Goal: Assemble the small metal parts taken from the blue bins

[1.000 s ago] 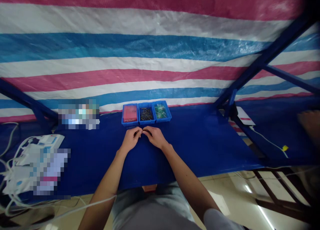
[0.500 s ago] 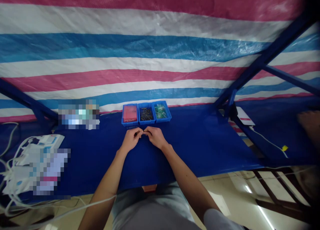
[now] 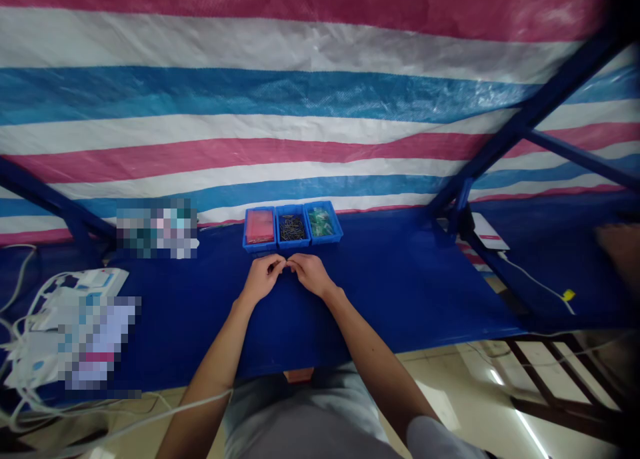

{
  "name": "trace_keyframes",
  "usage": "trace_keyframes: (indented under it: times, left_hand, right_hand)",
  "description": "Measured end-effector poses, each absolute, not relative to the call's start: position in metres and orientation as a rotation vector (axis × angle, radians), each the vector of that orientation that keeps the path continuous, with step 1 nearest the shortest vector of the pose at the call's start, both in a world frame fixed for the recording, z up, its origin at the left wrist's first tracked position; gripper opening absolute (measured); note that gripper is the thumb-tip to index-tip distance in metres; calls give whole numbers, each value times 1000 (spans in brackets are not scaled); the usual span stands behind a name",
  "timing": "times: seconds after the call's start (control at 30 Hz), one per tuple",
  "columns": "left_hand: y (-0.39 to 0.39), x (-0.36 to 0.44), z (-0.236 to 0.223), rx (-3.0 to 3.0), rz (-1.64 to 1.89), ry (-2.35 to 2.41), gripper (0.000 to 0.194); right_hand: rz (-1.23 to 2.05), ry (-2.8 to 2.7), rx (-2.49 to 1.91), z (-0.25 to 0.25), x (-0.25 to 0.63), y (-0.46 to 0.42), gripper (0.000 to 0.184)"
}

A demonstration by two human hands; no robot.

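Observation:
My left hand (image 3: 263,274) and my right hand (image 3: 309,272) meet fingertip to fingertip above the blue table, just in front of three small blue bins. Both are closed in a pinch; whatever is between the fingers is too small or hidden to make out. The left bin (image 3: 260,248) holds flat red packets (image 3: 260,226). Dark screws or nails (image 3: 293,228) fill the middle bin (image 3: 294,244). In the right bin (image 3: 333,238) lie green and clear plastic pieces (image 3: 321,222).
A blue table (image 3: 400,279) runs below a striped tarp (image 3: 300,92). White cables and packages (image 3: 55,332) lie at the left, beside blurred-out items. On the right, a white phone-like device (image 3: 489,232) has a cable, near a blue frame post (image 3: 500,136). Another person's hand (image 3: 620,246) shows at the far right.

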State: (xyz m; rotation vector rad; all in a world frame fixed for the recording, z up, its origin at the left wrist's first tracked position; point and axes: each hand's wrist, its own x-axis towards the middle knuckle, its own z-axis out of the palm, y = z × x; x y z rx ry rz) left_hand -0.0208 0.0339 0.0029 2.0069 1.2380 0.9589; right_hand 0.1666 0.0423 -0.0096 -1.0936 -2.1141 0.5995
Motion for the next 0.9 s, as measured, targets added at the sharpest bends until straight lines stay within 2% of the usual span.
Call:
trace_keyframes:
  times: [0.5, 0.7, 0.9]
  left_hand:
    - [34, -22, 3, 1996, 944, 1251, 30]
    - [35, -21, 3, 1996, 942, 1256, 30]
    - [34, -21, 4, 2012, 922, 1242, 30]
  right_hand:
    - [643, -2046, -1094, -9, 167, 42, 10]
    - [626, -2121, -1104, -5, 167, 41, 21]
    - [645, -2073, -1103, -12, 167, 43, 19]
